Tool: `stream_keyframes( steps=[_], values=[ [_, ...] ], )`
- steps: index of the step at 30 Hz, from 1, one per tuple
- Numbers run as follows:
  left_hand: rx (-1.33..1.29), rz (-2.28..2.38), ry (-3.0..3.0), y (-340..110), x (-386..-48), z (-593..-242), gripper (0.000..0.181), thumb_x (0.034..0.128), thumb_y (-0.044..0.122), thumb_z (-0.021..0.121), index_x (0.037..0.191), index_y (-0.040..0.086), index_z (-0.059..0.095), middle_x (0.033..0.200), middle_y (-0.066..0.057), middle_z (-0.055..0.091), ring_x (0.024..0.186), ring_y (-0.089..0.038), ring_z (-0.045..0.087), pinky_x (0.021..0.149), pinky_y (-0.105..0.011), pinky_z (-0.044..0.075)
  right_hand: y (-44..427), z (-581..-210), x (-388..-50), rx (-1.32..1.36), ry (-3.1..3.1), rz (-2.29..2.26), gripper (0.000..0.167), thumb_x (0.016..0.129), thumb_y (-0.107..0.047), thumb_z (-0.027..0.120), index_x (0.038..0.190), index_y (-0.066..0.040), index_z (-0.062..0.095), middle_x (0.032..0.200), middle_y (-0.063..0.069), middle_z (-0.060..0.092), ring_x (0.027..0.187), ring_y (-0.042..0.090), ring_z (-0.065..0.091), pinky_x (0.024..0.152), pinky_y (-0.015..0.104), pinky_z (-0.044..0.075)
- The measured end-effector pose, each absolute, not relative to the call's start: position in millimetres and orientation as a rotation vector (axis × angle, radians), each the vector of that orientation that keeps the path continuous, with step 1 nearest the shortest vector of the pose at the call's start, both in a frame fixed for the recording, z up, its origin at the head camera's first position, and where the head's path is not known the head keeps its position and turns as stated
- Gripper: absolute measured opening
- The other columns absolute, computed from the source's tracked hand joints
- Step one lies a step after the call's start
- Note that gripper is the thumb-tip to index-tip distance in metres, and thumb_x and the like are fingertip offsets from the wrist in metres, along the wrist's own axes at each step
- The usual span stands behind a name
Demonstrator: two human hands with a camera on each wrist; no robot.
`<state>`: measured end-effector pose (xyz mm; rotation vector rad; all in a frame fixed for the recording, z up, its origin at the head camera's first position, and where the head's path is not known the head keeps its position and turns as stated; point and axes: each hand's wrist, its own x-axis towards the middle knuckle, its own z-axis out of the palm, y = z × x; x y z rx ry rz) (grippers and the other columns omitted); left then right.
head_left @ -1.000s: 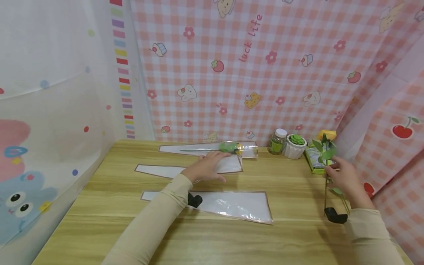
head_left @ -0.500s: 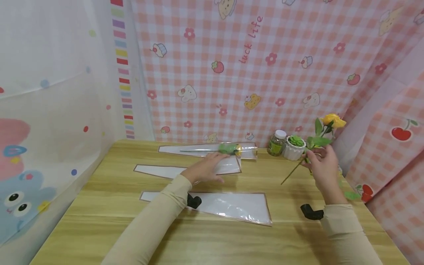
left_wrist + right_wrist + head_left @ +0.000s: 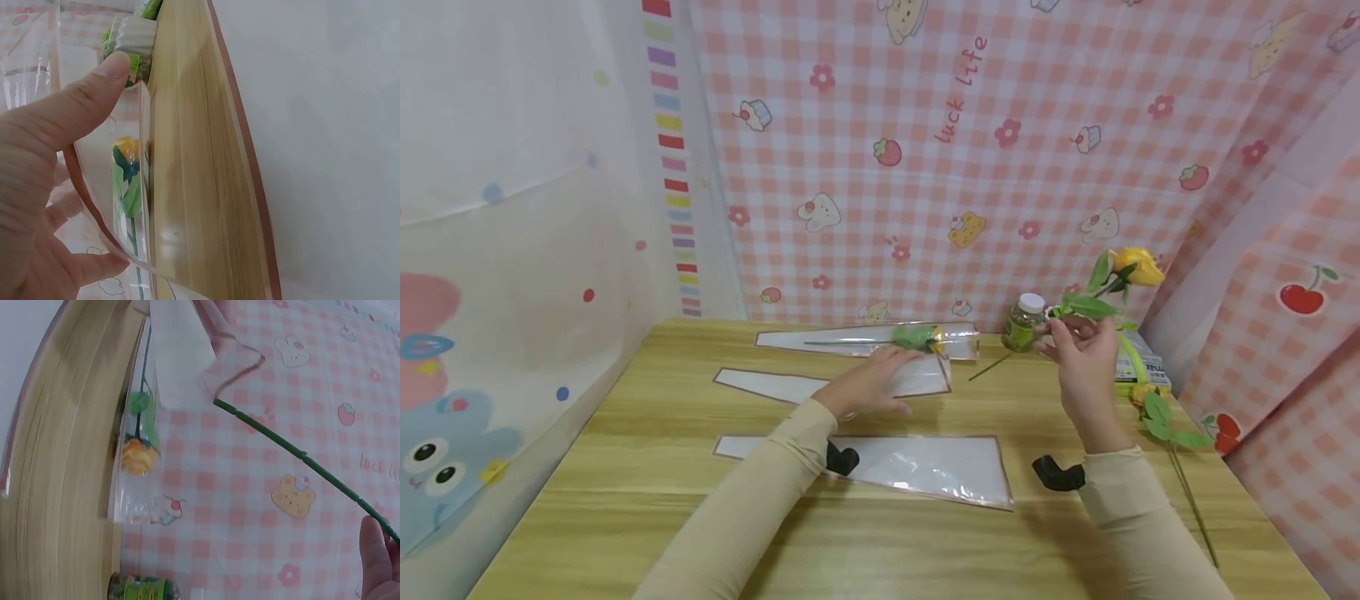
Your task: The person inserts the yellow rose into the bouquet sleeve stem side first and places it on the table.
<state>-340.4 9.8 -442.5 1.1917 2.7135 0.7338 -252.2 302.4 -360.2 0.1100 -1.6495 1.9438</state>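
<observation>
My right hand (image 3: 1086, 367) pinches the stem of a yellow rose (image 3: 1138, 267), its bloom up to the right and its stem end pointing down-left; in the right wrist view the green stem (image 3: 281, 440) reaches toward the middle sleeve's raised mouth. Fingers spread, my left hand (image 3: 868, 383) is at the wide end of the middle clear sleeve (image 3: 760, 383); the left wrist view shows its brown edge lifted by the fingers. Behind it, another sleeve (image 3: 775, 338) has a yellow rose (image 3: 127, 150) inside. The front sleeve (image 3: 940, 467) lies flat, partly under my left forearm.
At the back right stand a white-capped jar (image 3: 1021, 323) and, seen in the left wrist view, a white fluted pot (image 3: 133, 35). A green-and-white packet (image 3: 1138, 362) is beside them. Another yellow rose (image 3: 1183, 475) lies along the table's right side.
My right hand has brought the rose up and leftward from the right side, its stem swinging from upright to slanting down-left. My left hand has stayed by the middle sleeve.
</observation>
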Motion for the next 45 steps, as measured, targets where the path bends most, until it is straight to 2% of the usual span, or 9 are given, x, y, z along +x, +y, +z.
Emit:
stream_keyframes(
  steps=[7,14,25,33,37,40,45],
  values=[
    [1.229,0.705,2.725,12,-340,-446,0.102,0.0798,0.04,0.086,0.16,0.016,0.028,0.156,-0.013,0.036,0.141,-0.029,0.038,0.114,-0.046,0.04,283,-374,-258,0.085,-1.547,1.998,0.034,0.1,-0.003,0.06,0.129,-0.008,0.042,0.105,0.012,0.059,0.09,0.019,0.069,0.076,0.031,0.062],
    [1.218,0.723,2.728,13,-337,-444,0.102,0.0799,0.04,0.086,0.161,0.018,0.027,0.157,-0.011,0.035,0.143,-0.029,0.036,0.114,-0.047,0.039,267,-389,-262,0.102,-1.605,1.986,0.034,0.1,0.0,0.058,0.129,-0.01,0.044,0.104,0.008,0.061,0.089,0.018,0.07,0.076,0.031,0.062],
    [1.209,0.791,2.726,14,-336,-442,0.099,0.0808,0.038,0.086,0.16,0.019,0.029,0.159,-0.013,0.034,0.145,-0.034,0.033,0.115,-0.054,0.036,242,-412,-265,0.065,-1.674,1.996,0.019,0.098,0.005,0.06,0.113,-0.001,0.051,0.094,0.005,0.065,0.087,0.011,0.068,0.078,0.028,0.061],
    [1.217,0.88,2.707,15,-338,-442,0.095,0.0831,0.032,0.085,0.159,0.015,0.031,0.156,-0.012,0.037,0.143,-0.032,0.036,0.116,-0.051,0.035,235,-419,-266,-0.054,-1.783,1.975,0.022,0.096,-0.002,0.067,0.115,0.004,0.057,0.095,0.0,0.067,0.09,0.011,0.065,0.084,0.025,0.057],
    [1.218,0.95,2.676,14,-338,-439,0.091,0.0853,0.029,0.084,0.159,0.017,0.032,0.156,-0.011,0.038,0.142,-0.032,0.036,0.115,-0.052,0.037,235,-423,-267,-0.111,-1.791,2.056,0.017,0.099,-0.006,0.065,0.114,-0.001,0.058,0.093,-0.005,0.07,0.099,0.016,0.066,0.089,0.028,0.056],
    [1.228,0.969,2.671,14,-337,-439,0.089,0.0859,0.028,0.083,0.159,0.018,0.033,0.154,-0.011,0.039,0.141,-0.031,0.037,0.114,-0.053,0.038,235,-425,-268,-0.123,-1.787,2.088,0.013,0.1,-0.007,0.064,0.111,-0.006,0.058,0.097,-0.003,0.071,0.102,0.017,0.066,0.091,0.028,0.056],
    [1.222,0.971,2.677,15,-337,-438,0.089,0.0854,0.027,0.084,0.158,0.018,0.034,0.152,-0.01,0.041,0.139,-0.031,0.039,0.112,-0.052,0.04,234,-426,-269,-0.13,-1.786,2.1,0.014,0.1,-0.006,0.064,0.112,-0.005,0.058,0.105,0.007,0.071,0.101,0.015,0.066,0.088,0.026,0.057]
  ],
)
